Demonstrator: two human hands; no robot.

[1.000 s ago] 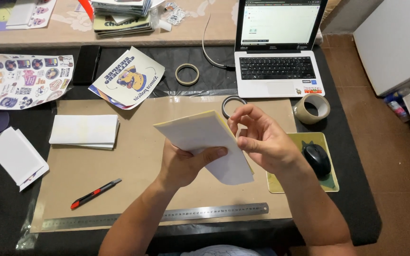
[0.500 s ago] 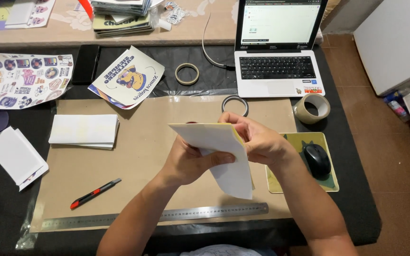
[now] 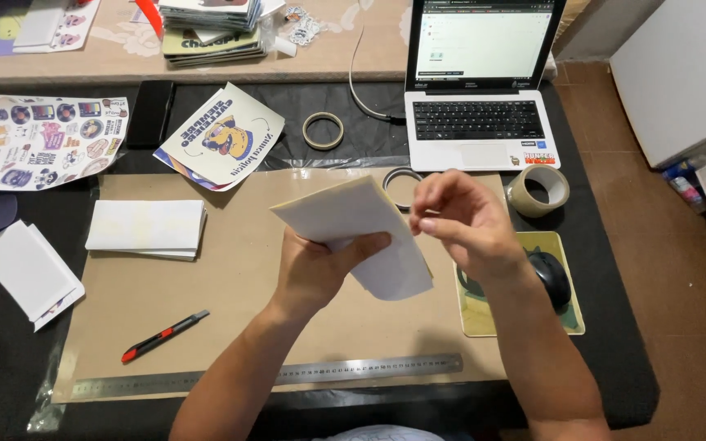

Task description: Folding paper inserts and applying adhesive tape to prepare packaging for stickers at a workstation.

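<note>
Right hand (image 3: 459, 224) has lifted off the white sheet stack's (image 3: 361, 233) upper edge — fingertips now curled together, gripping nothing. Left hand (image 3: 312, 269) pinches the stack from below, thumb across its face, above the brown cutting mat (image 3: 230, 294).

My left hand (image 3: 316, 265) is raised, fingers curled in a grip; my right hand (image 3: 459, 224) hovers just right, fingertips (image 3: 426, 222) pinched together.

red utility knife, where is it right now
In the head view the red utility knife lies on the brown mat, left of the left hand, just above the steel ruler and below the white sheet stack.
</note>
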